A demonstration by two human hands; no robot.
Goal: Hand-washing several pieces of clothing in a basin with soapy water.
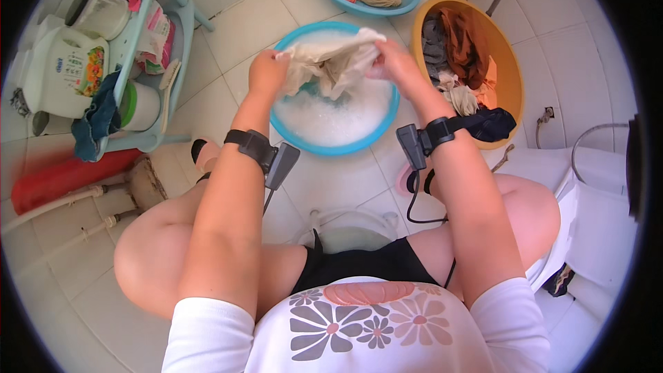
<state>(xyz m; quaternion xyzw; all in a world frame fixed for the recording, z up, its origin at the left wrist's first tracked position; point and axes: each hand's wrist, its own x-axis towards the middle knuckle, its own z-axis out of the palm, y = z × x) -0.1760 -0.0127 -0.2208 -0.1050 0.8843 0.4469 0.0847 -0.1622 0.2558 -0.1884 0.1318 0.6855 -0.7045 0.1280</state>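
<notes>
A wet, off-white cloth garment [331,65] is stretched between my two hands above a round blue plastic basin [334,151]. White suds [336,119] cover much of the water in the basin. My left hand [268,73] grips the garment's left end, over the basin's left rim. At the raised right end, my right hand [393,65] pinches the cloth between thumb and fingers. The middle of the garment sags in folds towards the foam. Which part of the garment each hand holds, I cannot tell.
A second blue basin [409,2] with beige and coral clothes stands beyond. To the right is a yellow tub [510,72] of dark and brown clothes. A pale blue plastic rack [129,52] at left bears a white detergent jug [67,70] and a brush [168,93].
</notes>
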